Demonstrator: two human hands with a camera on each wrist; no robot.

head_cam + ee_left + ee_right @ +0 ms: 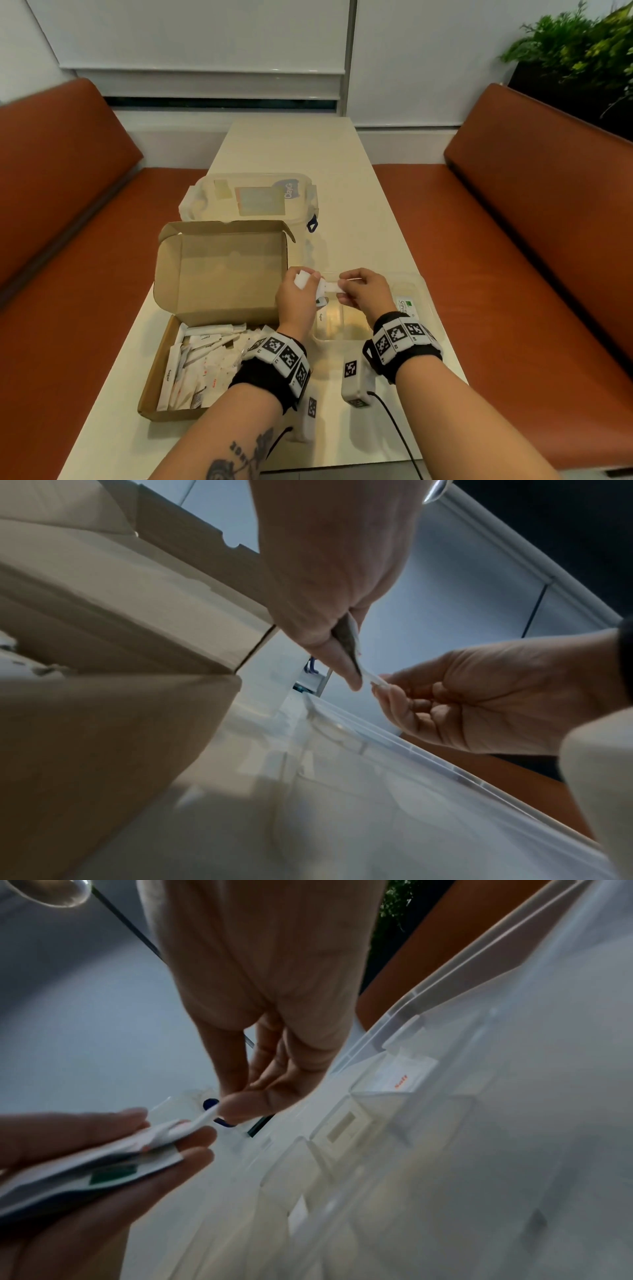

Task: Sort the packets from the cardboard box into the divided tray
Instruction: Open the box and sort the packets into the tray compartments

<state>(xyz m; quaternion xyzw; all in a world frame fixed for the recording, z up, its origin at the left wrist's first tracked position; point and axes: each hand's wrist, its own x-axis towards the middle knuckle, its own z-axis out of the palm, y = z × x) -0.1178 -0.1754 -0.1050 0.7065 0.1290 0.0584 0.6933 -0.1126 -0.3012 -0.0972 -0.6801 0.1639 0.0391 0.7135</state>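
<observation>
Both hands hover over the clear divided tray (pixel 337 338), just right of the open cardboard box (pixel 219 270). My left hand (pixel 301 279) grips a small bunch of white packets (pixel 303 277), which appear edge-on as the bunch of packets (pixel 103 1164) in the right wrist view. My right hand (pixel 346 285) pinches one end of a thin white packet (pixel 331 286) that still sticks out of that bunch; the thin packet (pixel 205 1118) runs between the two hands. The tray holds a Stevia packet (pixel 406 305), a Sugar packet (pixel 322 317) and a Salt packet (pixel 404 1080) in separate compartments.
Several more packets (pixel 205 363) lie in the box bottom. A lidded clear plastic container (pixel 250 198) stands behind the box. The cream table (pixel 291 147) is narrow, with orange benches (pixel 531 240) on both sides. Cables hang from my wrist cameras.
</observation>
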